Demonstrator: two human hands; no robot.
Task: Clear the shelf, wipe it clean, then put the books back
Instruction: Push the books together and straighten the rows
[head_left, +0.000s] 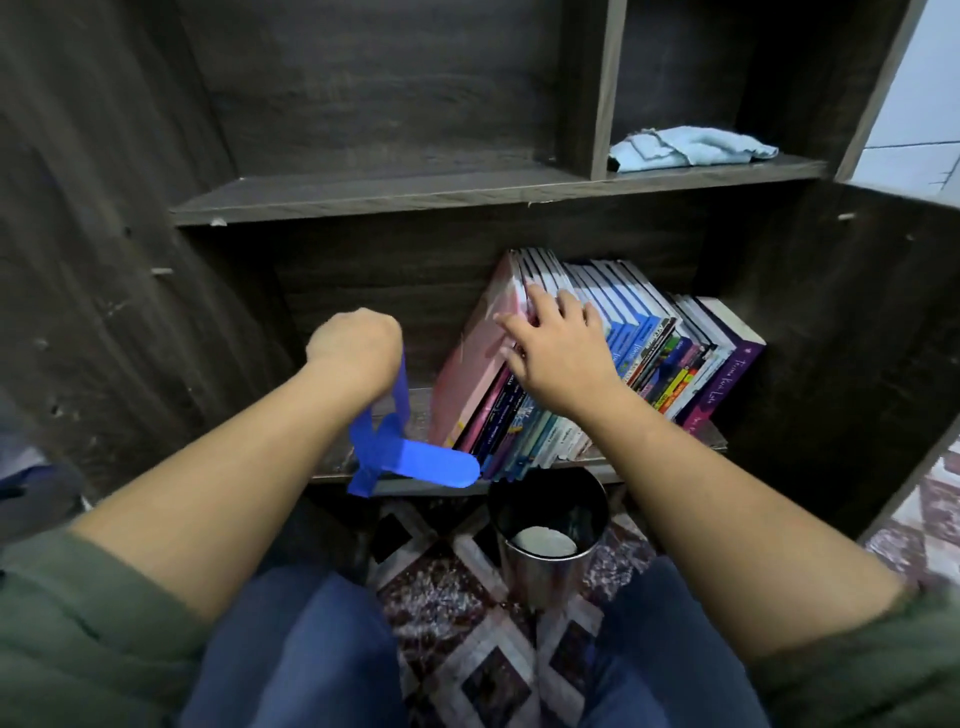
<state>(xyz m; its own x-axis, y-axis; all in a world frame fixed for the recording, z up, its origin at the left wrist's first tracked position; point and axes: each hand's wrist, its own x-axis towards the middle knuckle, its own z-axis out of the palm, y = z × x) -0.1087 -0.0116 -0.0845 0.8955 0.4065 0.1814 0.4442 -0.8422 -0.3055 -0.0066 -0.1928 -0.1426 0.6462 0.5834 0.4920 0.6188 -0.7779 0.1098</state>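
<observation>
The left hand (356, 345) is curled into a fist around a bright blue strap (401, 387). The strap hangs toward 5 o'clock from the fist to a flat, rounded blue oblong piece (428, 464) lying at the front edge of the dark wood-grain lower shelf board (714, 439); what this piece is I cannot tell.

At 3 o'clock of that fist, the right hand (558, 358) lies spread, palm down, with fairly straight fingers on the top edges of a row of slanting paperback books (644, 338). Its fingertips (535, 293) point toward 12 o'clock, and its leftmost digits reach over onto a large pink book (470, 374) that ends the row on the 9 o'clock side. It presses rather than clutches.

The books fill the 3 o'clock half of the lower shelf, their spines facing out and down. A purple-spined book (724, 382) closes the row at the far 3 o'clock end.

Toward 1 o'clock, in the small upper compartment, a crumpled light blue cloth (696, 148) lies on the upper shelf board (363, 200).

At 6 o'clock of the books stands a shiny cylindrical metal bin (550, 566) with something white inside, on a patterned maroon-and-white carpet (457, 618). Blue jeans (296, 660) and green sleeves (72, 644) fill the bottom of the view.
</observation>
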